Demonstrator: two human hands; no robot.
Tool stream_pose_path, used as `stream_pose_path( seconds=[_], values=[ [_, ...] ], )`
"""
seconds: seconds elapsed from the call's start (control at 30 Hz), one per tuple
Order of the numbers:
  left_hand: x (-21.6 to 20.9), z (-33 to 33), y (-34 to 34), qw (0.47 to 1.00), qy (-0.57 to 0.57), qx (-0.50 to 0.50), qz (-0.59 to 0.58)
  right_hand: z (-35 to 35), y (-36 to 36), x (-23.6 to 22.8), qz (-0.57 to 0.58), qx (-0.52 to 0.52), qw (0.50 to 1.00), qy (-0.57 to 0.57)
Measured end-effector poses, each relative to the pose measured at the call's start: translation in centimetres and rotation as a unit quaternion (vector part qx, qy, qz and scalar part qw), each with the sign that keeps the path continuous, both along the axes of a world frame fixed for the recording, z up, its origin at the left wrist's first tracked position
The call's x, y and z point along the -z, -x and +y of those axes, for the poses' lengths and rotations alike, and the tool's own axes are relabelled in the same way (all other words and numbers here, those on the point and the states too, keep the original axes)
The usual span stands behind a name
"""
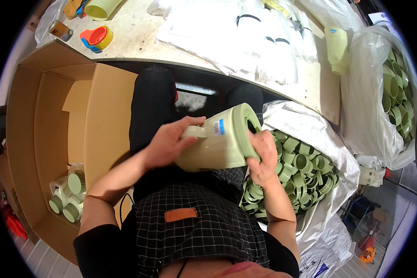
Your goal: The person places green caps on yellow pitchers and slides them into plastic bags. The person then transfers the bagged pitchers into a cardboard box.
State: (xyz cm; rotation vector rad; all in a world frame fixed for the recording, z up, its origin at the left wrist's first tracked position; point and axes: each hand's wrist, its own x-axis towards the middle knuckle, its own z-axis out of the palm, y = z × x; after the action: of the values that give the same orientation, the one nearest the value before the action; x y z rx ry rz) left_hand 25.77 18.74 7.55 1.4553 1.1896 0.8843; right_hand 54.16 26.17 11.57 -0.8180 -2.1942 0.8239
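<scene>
A pale green plastic pitcher [204, 155] lies tilted above my lap, its mouth toward the right. My left hand [169, 141] is closed round its handle [195, 132]. A darker green collar [242, 118] sits round the mouth, and my right hand [264, 157] grips its edge, with the fingers at the dark opening. A blue and white sticker [218, 127] shows on the pitcher's side. Beside my right forearm, a white sack [345, 153] holds many loose green collars and lid parts [306, 169].
To the left stands an open cardboard box [111, 99] with several wrapped pale green pitchers [76, 183] inside. Across the front, a worktable [136, 39] carries clear plastic bags [208, 34], tape rolls [97, 38] and a pale green vessel [337, 48]. A bag [363, 102] of green rings stands right.
</scene>
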Motion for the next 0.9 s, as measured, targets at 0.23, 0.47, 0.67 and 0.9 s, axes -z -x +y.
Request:
stream_pose_path(
  seconds=[0.23, 0.47, 0.67, 0.9],
  values=[
    [-1.3, -1.3, -0.6, 0.997, 0.020, -0.030, 0.062, -0.2, 1.8, -4.6, -0.146, -0.015, 0.989, 0.003],
    [-0.2, 1.1, -0.5, 0.986, -0.154, 0.005, 0.058, 5.3, -2.2, -1.4, -0.006, 0.062, 0.923, 0.381],
    [-3.8, 19.8, 0.6, 0.903, -0.333, -0.175, 0.207, 6.8, 0.6, 1.9, -0.035, -0.008, 0.963, 0.266],
    [3.9, 23.4, 5.2, 0.817, -0.207, -0.116, 0.525, 8.1, -0.6, 2.4, -0.005, 0.007, 0.965, 0.263]
  ],
)
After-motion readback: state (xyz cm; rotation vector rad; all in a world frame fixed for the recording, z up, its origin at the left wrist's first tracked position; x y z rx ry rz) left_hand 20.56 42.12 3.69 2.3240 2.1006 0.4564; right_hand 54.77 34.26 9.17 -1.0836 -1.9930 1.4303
